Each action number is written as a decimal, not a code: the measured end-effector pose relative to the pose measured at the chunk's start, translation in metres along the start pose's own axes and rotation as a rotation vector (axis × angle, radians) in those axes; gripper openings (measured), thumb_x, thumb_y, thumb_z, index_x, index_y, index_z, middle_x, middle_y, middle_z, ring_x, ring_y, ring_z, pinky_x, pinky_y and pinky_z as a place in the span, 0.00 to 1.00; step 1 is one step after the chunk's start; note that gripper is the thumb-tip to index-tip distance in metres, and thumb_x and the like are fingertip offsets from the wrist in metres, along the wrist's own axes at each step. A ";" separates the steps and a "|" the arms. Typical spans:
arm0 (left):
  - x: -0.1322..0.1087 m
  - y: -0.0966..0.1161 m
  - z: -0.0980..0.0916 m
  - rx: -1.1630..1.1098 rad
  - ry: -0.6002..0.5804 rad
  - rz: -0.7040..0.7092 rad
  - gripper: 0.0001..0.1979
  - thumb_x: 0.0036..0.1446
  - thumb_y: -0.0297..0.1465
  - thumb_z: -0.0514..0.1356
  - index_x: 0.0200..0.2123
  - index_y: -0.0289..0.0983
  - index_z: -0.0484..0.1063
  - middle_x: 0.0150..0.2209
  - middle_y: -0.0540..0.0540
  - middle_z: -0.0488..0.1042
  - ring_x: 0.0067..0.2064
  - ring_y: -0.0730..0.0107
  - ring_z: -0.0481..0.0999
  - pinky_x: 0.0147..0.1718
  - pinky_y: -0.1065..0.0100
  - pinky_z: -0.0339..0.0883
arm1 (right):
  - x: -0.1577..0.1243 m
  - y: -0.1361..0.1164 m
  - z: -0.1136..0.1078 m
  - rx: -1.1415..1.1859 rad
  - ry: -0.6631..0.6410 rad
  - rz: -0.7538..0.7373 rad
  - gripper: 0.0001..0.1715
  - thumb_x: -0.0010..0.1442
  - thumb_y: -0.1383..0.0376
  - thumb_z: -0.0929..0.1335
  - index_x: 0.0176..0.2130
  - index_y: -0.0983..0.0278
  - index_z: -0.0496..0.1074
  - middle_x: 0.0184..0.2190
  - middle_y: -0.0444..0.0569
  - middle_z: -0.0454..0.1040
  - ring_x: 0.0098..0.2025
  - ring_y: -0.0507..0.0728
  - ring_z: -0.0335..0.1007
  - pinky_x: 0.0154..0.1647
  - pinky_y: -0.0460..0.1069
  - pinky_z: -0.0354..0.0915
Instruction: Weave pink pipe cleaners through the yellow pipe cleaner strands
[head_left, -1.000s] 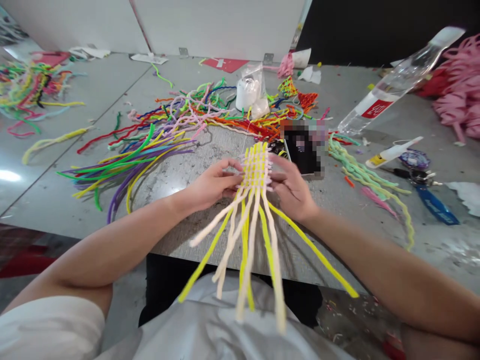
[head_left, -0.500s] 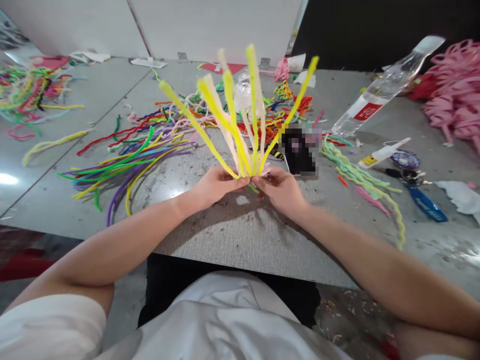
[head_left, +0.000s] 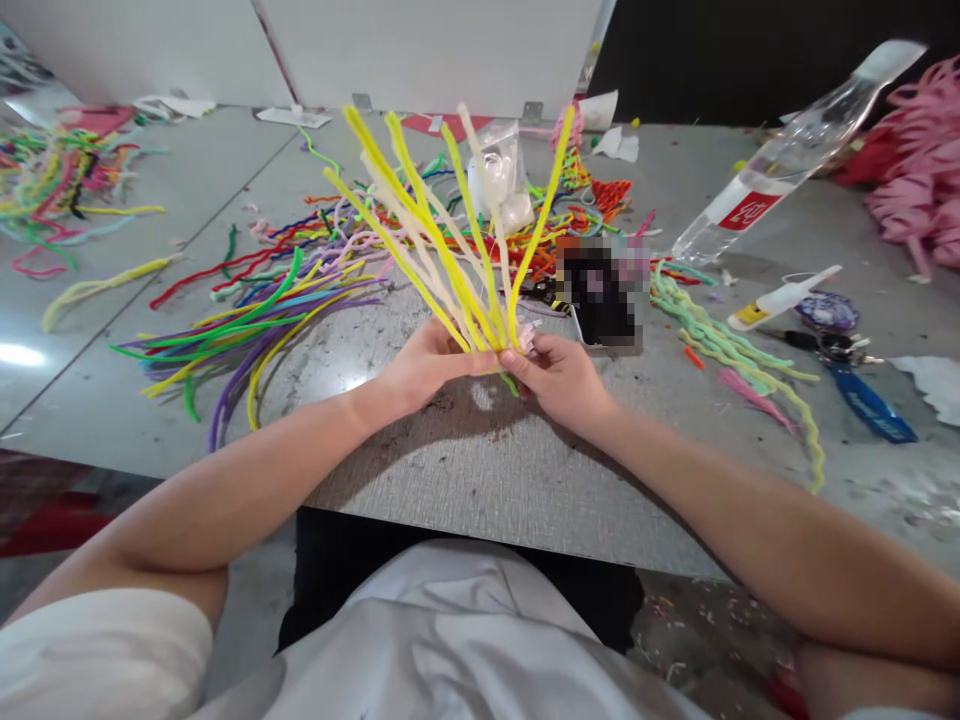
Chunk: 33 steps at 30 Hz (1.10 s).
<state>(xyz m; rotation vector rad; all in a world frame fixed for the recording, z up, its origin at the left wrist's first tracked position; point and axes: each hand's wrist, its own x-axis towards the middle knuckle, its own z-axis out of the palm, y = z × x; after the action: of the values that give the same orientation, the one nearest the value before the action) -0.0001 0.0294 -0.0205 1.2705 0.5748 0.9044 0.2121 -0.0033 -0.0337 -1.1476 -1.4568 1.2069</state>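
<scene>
A woven piece of yellow and cream pipe cleaners (head_left: 457, 250) stands upright between my hands, its loose ends fanning up and away from me. My left hand (head_left: 427, 362) pinches its lower end from the left, fingers closed on it. From the right, my right hand (head_left: 559, 375) grips the same lower end, also closed. Both hands hover just above the grey table (head_left: 487, 470) near its front edge.
A spread of coloured pipe cleaners (head_left: 262, 300) lies left and behind. A dark phone (head_left: 600, 295) sits right of my hands. Further right are green twisted stems (head_left: 720, 345), a glue tube (head_left: 780, 300), keys (head_left: 855, 385) and a plastic bottle (head_left: 787, 160). A white spool in a bag (head_left: 499, 185) stands behind.
The woven piece was flipped from hanging toward me over the table edge to standing upright with its ends pointing away. Since half a second ago the ends have leaned slightly left.
</scene>
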 end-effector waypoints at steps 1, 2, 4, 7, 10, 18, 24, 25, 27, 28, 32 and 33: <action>0.000 0.000 0.000 0.016 -0.013 0.006 0.22 0.53 0.41 0.82 0.48 0.41 0.86 0.44 0.44 0.88 0.46 0.60 0.88 0.50 0.61 0.81 | -0.001 -0.001 0.000 -0.026 -0.002 -0.013 0.39 0.57 0.30 0.78 0.28 0.59 0.70 0.20 0.40 0.67 0.21 0.51 0.63 0.20 0.48 0.58; 0.000 -0.001 0.000 0.033 -0.023 0.002 0.22 0.52 0.41 0.82 0.48 0.41 0.86 0.44 0.44 0.88 0.45 0.61 0.87 0.49 0.61 0.81 | -0.001 -0.001 -0.001 -0.044 -0.012 -0.031 0.38 0.58 0.31 0.78 0.29 0.59 0.71 0.20 0.40 0.68 0.22 0.51 0.62 0.21 0.48 0.58; -0.001 -0.002 -0.002 0.053 -0.034 -0.010 0.20 0.53 0.42 0.81 0.46 0.40 0.87 0.41 0.45 0.87 0.42 0.62 0.86 0.45 0.63 0.81 | -0.001 -0.001 -0.002 -0.040 -0.045 -0.081 0.36 0.60 0.32 0.77 0.32 0.60 0.75 0.23 0.41 0.71 0.24 0.52 0.64 0.24 0.49 0.61; -0.003 -0.003 -0.007 0.038 -0.051 -0.026 0.20 0.56 0.46 0.79 0.45 0.40 0.87 0.40 0.44 0.87 0.42 0.61 0.86 0.44 0.63 0.81 | 0.000 0.006 -0.006 0.005 -0.107 -0.156 0.38 0.53 0.31 0.81 0.41 0.60 0.80 0.33 0.45 0.79 0.31 0.55 0.71 0.30 0.50 0.68; -0.004 -0.001 -0.012 0.043 -0.093 -0.059 0.23 0.55 0.49 0.79 0.47 0.39 0.87 0.43 0.41 0.88 0.45 0.58 0.87 0.45 0.62 0.82 | 0.001 0.010 -0.011 -0.077 -0.159 -0.221 0.39 0.51 0.32 0.82 0.41 0.60 0.82 0.36 0.48 0.81 0.34 0.57 0.74 0.31 0.50 0.69; -0.003 0.000 -0.014 0.106 -0.065 -0.039 0.21 0.52 0.45 0.82 0.43 0.39 0.87 0.39 0.43 0.88 0.42 0.59 0.88 0.46 0.61 0.82 | -0.009 -0.007 -0.011 -0.256 -0.124 -0.385 0.25 0.68 0.47 0.77 0.30 0.61 0.76 0.25 0.42 0.72 0.29 0.53 0.66 0.31 0.50 0.62; 0.001 -0.008 -0.002 0.000 0.120 -0.043 0.22 0.47 0.39 0.84 0.43 0.39 0.87 0.42 0.44 0.89 0.48 0.57 0.89 0.56 0.57 0.82 | -0.002 0.005 -0.001 0.179 -0.016 -0.105 0.31 0.57 0.52 0.83 0.46 0.56 0.65 0.34 0.40 0.78 0.28 0.53 0.73 0.28 0.49 0.71; 0.001 -0.008 -0.001 -0.015 0.149 -0.045 0.23 0.46 0.37 0.84 0.44 0.39 0.87 0.43 0.45 0.89 0.49 0.57 0.89 0.57 0.57 0.82 | 0.001 0.008 -0.001 0.206 -0.011 -0.068 0.35 0.55 0.53 0.84 0.50 0.55 0.64 0.34 0.40 0.79 0.28 0.53 0.75 0.26 0.49 0.71; 0.001 -0.007 0.001 -0.027 0.188 -0.061 0.24 0.45 0.35 0.84 0.46 0.39 0.87 0.44 0.45 0.90 0.49 0.58 0.89 0.58 0.57 0.82 | 0.007 0.010 -0.004 0.222 -0.030 -0.010 0.42 0.52 0.54 0.85 0.55 0.54 0.63 0.37 0.41 0.81 0.29 0.55 0.78 0.25 0.50 0.74; 0.001 -0.006 0.002 -0.027 0.198 -0.075 0.23 0.45 0.34 0.84 0.46 0.38 0.87 0.44 0.45 0.90 0.49 0.58 0.89 0.57 0.58 0.82 | 0.009 0.009 -0.005 0.226 -0.048 0.012 0.43 0.51 0.55 0.85 0.56 0.54 0.64 0.38 0.42 0.82 0.31 0.56 0.79 0.26 0.50 0.75; 0.002 0.001 0.000 -0.008 0.196 -0.125 0.19 0.48 0.31 0.81 0.44 0.35 0.86 0.44 0.42 0.89 0.44 0.60 0.88 0.48 0.61 0.82 | 0.016 0.004 -0.012 0.290 -0.117 0.124 0.37 0.50 0.52 0.86 0.51 0.58 0.73 0.39 0.46 0.83 0.33 0.57 0.80 0.27 0.51 0.77; 0.002 0.002 -0.001 0.004 0.185 -0.129 0.19 0.48 0.30 0.81 0.44 0.34 0.85 0.44 0.42 0.89 0.43 0.61 0.88 0.47 0.62 0.81 | 0.017 0.003 -0.013 0.299 -0.113 0.145 0.34 0.51 0.50 0.86 0.49 0.59 0.75 0.38 0.47 0.83 0.34 0.57 0.80 0.28 0.51 0.77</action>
<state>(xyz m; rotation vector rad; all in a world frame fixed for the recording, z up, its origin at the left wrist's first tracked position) -0.0001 0.0315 -0.0185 1.1463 0.7957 0.9188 0.2223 0.0157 -0.0340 -1.0045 -1.2381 1.5542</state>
